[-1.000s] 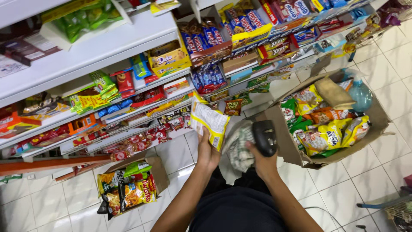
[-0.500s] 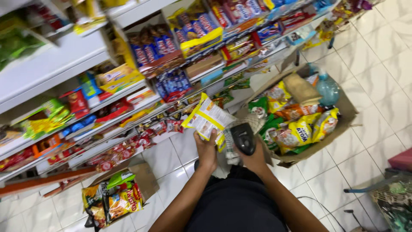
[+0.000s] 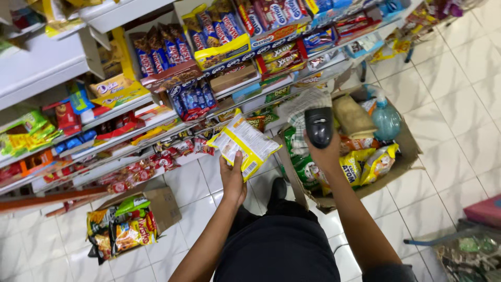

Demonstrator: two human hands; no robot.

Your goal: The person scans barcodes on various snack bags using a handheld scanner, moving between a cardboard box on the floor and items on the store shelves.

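Gripped at its lower edge by the left hand, a yellow-and-white snack packet is held up with its printed back panel facing the camera, thumb and fingers closed on the packet; the right hand is closed around a dark handheld scanner, raised just to the right of the packet and apart from it. Both are held in front of the shelving, a white multi-tier unit at left and far, stocked with rows of biscuit and snack packs. Right of the scanner, an open cardboard box stands on the white tiled floor, holding assorted snack bags, a brown pouch and a blue pump bottle; a checked cloth lies over its far-left corner. A smaller cardboard box of bright snack bags sits near left on the floor, below the lowest shelf. Judged from the pose, the step in hand is presenting the packet's coded panel to the scanner: the packet is lifted, the scanner's head is not yet aimed squarely at it. The next move would call for turning the scanner's window toward the striped code near the packet's lower edge, keeping the packet flat and steady, and keeping the left fingers off the code.
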